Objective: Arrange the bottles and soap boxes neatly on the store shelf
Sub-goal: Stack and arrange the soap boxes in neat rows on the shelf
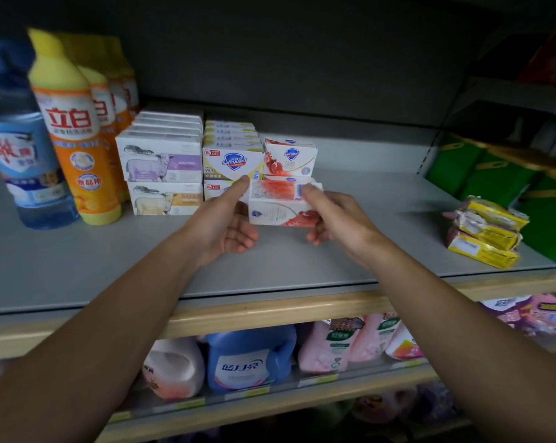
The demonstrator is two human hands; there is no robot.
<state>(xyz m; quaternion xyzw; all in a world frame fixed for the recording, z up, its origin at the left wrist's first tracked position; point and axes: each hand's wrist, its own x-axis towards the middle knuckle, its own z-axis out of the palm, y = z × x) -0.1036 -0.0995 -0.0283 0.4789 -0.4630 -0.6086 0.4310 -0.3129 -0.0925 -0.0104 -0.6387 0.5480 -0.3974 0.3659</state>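
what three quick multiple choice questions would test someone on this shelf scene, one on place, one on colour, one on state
1. Where do the sheep boxes stand relative to the orange bottle?
A. to its left
B. to its right
C. on the shelf below

2. What colour is the orange bottle's cap?
A. yellow
B. red
C. black

3. What is happening to the red-and-white soap box?
A. it lies alone on the shelf
B. both hands hold it
C. it is stacked under the yellow packs

Answers:
1. B, the sheep boxes stand on the same shelf, just right of the bottle.
2. A, the cap and neck are yellow.
3. B, the left hand and right hand pinch its two ends in front of the stacks.
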